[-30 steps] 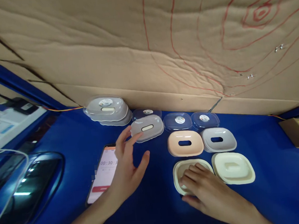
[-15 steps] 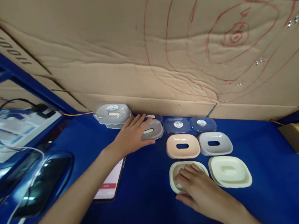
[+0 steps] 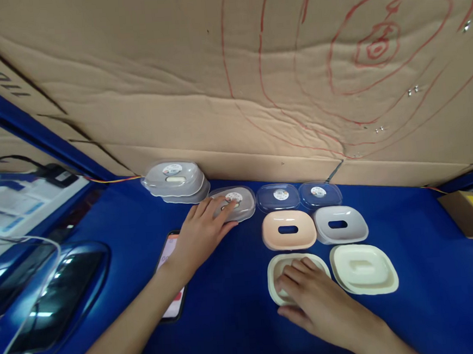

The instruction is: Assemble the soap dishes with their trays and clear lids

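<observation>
My left hand [image 3: 207,223] has its fingers on a clear lid [image 3: 244,194] with a round sticker. That lid now lies over a grey oval dish [image 3: 239,216] with a pale slot in its middle; whether it is seated cannot be seen. My right hand [image 3: 306,291] grips a cream oval dish [image 3: 272,275], fingers curled inside it and thumb at the near rim. Beside it sits another cream dish [image 3: 379,275]. Behind these are a peach slotted insert [image 3: 273,228] and a grey slotted insert [image 3: 357,227]. Two more clear lids [image 3: 266,199] lie at the back.
Grey lidded dishes [image 3: 171,185] are stacked at the back left against the cardboard wall [image 3: 166,117]. A phone [image 3: 175,307] lies partly under my left forearm. At far left are a dark device [image 3: 45,301] and cables; a cardboard box [image 3: 460,214] stands at the right edge.
My left hand reached over the grey dish to the clear lid behind it, then drew the lid forward over the dish. My right hand has stayed in the cream dish.
</observation>
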Action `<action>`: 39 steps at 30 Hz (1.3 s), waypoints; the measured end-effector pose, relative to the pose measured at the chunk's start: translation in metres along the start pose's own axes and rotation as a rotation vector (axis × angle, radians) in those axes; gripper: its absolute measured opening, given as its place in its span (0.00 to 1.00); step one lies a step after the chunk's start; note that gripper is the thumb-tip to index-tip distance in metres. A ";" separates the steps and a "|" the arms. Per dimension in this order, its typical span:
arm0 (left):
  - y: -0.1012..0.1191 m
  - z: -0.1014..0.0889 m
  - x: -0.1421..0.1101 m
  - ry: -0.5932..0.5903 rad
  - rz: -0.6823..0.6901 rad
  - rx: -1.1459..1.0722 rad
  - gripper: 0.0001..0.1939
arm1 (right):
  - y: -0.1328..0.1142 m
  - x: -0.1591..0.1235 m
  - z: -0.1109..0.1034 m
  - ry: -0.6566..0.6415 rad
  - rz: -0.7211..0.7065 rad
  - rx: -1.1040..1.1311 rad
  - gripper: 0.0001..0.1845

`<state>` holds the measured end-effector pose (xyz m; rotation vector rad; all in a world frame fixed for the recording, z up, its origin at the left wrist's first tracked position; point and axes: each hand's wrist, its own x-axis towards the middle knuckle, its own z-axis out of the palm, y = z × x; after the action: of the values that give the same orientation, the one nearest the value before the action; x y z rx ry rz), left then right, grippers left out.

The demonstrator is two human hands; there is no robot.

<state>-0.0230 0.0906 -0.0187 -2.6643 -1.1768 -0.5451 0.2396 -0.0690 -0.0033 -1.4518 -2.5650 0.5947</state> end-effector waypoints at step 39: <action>0.102 -0.039 -0.038 -0.341 -0.819 -2.002 0.28 | -0.025 -0.003 -0.006 0.527 -0.211 0.038 0.06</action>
<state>0.0186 -0.0152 0.0002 -3.1602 -2.8722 -2.6106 0.2237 -0.0814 0.0124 -1.1165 -2.2279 0.1929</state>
